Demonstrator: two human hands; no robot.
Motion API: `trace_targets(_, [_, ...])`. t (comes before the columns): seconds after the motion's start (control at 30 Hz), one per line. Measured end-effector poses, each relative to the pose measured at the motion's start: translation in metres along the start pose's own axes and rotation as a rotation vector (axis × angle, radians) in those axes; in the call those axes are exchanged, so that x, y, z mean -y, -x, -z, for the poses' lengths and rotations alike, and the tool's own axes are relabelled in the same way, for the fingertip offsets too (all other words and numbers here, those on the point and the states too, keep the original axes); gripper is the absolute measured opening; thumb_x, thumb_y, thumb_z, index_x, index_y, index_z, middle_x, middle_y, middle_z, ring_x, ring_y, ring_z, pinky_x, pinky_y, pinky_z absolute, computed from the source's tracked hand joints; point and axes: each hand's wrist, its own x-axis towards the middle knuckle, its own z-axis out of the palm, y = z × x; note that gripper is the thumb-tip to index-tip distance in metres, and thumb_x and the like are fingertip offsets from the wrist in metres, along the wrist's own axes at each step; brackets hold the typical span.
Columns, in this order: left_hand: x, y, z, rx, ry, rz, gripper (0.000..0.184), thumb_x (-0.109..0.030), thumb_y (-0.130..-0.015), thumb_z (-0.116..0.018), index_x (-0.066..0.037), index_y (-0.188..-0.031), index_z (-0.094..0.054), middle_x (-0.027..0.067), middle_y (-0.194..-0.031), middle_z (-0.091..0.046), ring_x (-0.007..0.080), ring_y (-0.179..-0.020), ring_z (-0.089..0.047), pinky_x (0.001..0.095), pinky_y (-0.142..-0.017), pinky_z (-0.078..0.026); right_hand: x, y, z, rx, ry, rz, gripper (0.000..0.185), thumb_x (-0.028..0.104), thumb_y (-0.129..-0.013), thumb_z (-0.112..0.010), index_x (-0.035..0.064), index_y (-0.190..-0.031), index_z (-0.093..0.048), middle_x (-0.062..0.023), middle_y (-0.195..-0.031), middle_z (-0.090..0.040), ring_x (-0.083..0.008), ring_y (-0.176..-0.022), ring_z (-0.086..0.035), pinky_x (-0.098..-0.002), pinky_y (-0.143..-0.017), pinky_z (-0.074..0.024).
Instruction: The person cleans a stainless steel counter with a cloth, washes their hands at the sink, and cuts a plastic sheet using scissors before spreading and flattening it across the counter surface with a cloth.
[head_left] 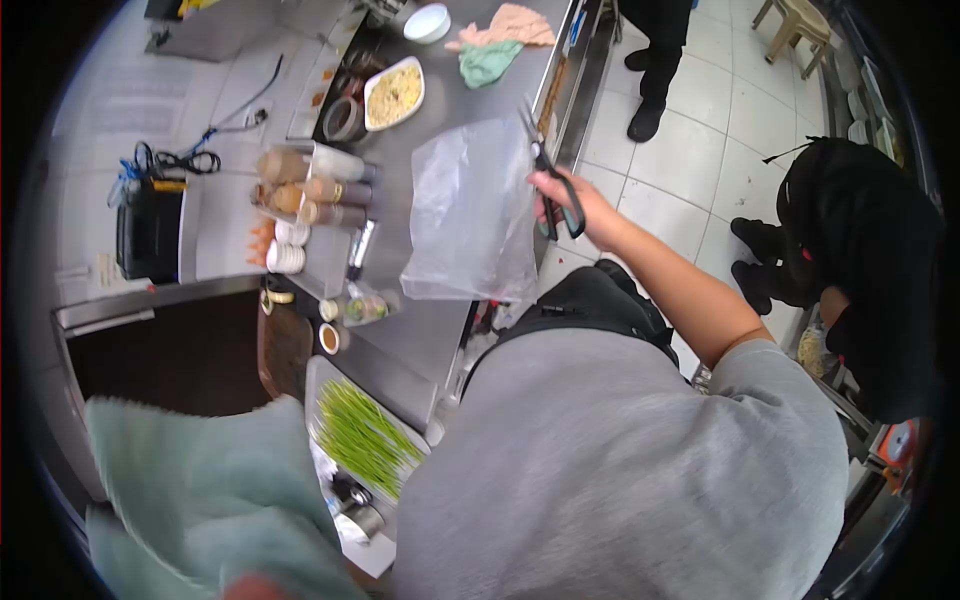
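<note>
Nearest, a blurred bit of the left hand [255, 588] shows by a pale green fabric cloth [210, 470]; its grip I cannot tell. Beyond, the right hand [592, 210] grips black-and-green-handled metal scissors [541, 160] near a translucent plastic bag [470, 210] on the grey steel counter [430, 335].

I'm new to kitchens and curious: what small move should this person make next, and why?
Probably, ease the black scissors with green-edged handles slightly away from the crumpled, translucent plastic bag. The bare right hand holds them beside the bag's edge in this view, where they might snag the plastic.
</note>
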Motion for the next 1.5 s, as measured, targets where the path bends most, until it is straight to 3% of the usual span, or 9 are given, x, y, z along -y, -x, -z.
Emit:
trace_targets(0.2, [-0.07,-0.016,-0.18,1.136,1.837,1.208,0.034,-0.022,-0.092,-0.047,0.001,-0.117,-0.046,0.0136,-0.096,-0.06,0.0236,-0.08,-0.061,0.0343,-0.072,-0.049,-0.015,0.006,0.036,0.085,-0.075,0.016,0.053,0.051,-0.088,-0.052,0.0078,-0.118,-0.049,-0.0011,-0.08,-0.056,-0.011,-0.075,-0.053,-0.0244,-0.067,-0.0414])
trace_targets(0.27, [-0.094,0.004,-0.243,1.276,1.709,1.016,0.032,-0.023,-0.092,-0.049,-0.001,-0.115,-0.05,0.0122,-0.1,-0.06,0.0231,-0.086,-0.06,0.0338,-0.076,-0.048,-0.026,0.015,0.054,0.109,-0.048,0.014,0.052,0.052,-0.087,-0.054,0.009,-0.116,-0.05,-0.0007,-0.081,-0.056,-0.0103,-0.075,-0.053,-0.0248,-0.064,-0.0424])
trace_targets(0.33, [-0.14,0.034,-0.3,1.174,1.582,0.931,0.032,-0.03,-0.092,-0.051,-0.002,-0.108,-0.054,0.012,-0.1,-0.06,0.024,-0.092,-0.058,0.0355,-0.081,-0.046,-0.045,0.021,0.067,0.176,-0.068,-0.09,0.054,0.053,-0.087,-0.052,0.0096,-0.119,-0.048,-0.0011,-0.083,-0.056,-0.0112,-0.078,-0.053,-0.0264,-0.067,-0.0427])
trace_targets(0.4, [-0.177,0.06,-0.355,0.916,2.292,1.938,0.033,-0.036,-0.091,-0.051,-0.004,-0.101,-0.055,0.0105,-0.098,-0.059,0.0242,-0.095,-0.056,0.037,-0.082,-0.045,-0.055,0.027,0.073,0.242,-0.079,-0.176,0.055,0.054,-0.087,-0.051,0.0104,-0.121,-0.048,-0.0015,-0.085,-0.055,-0.0121,-0.08,-0.053,-0.0282,-0.069,-0.0429])
trace_targets(0.5, [-0.202,0.052,-0.364,0.358,2.315,2.367,0.028,-0.034,-0.092,-0.051,-0.006,-0.094,-0.054,0.0099,-0.098,-0.056,0.0229,-0.091,-0.055,0.0372,-0.083,-0.045,-0.063,0.028,0.071,0.34,-0.109,-0.225,0.056,0.056,-0.087,-0.05,0.0115,-0.121,-0.048,-0.0009,-0.085,-0.056,-0.012,-0.081,-0.053,-0.0281,-0.072,-0.0424])
trace_targets(0.63, [-0.189,0.098,-0.415,0.584,1.411,0.914,0.038,-0.035,-0.091,-0.051,-0.006,-0.115,-0.052,0.0121,-0.115,-0.053,0.0302,-0.107,-0.051,0.045,-0.094,-0.04,-0.068,0.012,0.066,0.327,-0.094,-0.233,0.063,0.062,-0.085,-0.047,0.0101,-0.12,-0.048,-0.0006,-0.084,-0.056,-0.0108,-0.079,-0.053,-0.0273,-0.073,-0.0417])
trace_targets(0.73, [-0.183,0.128,-0.452,0.687,0.915,0.446,0.049,-0.038,-0.09,-0.051,-0.015,-0.133,-0.043,0.0143,-0.137,-0.039,0.0347,-0.128,-0.035,0.0531,-0.105,-0.024,-0.074,-0.006,0.064,0.339,-0.149,-0.212,0.067,0.065,-0.084,-0.045,0.0091,-0.12,-0.048,-0.0005,-0.084,-0.057,-0.0105,-0.079,-0.053,-0.0269,-0.072,-0.0415])
trace_targets(0.93, [-0.19,0.149,-0.477,0.938,0.618,0.271,0.063,-0.047,-0.087,-0.051,-0.021,-0.141,-0.032,0.0117,-0.151,-0.014,0.0354,-0.14,-0.005,0.0602,-0.107,0.0,-0.08,-0.022,0.061,0.301,-0.276,-0.172,0.069,0.066,-0.084,-0.044,0.0084,-0.121,-0.047,-0.002,-0.089,-0.056,-0.0121,-0.083,-0.053,-0.0282,-0.078,-0.0429])
trace_targets(1.5, [-0.202,0.153,-0.483,0.945,0.541,0.251,0.07,-0.053,-0.084,-0.05,-0.021,-0.143,-0.028,0.011,-0.152,-0.012,0.0377,-0.139,-0.005,0.062,-0.106,-0.001,-0.061,-0.095,0.03,0.003,-0.777,0.155,0.057,0.059,-0.084,-0.052,0.011,-0.113,-0.047,-0.0023,-0.083,-0.05,-0.0143,-0.079,-0.049,-0.0281,-0.074,-0.0412])
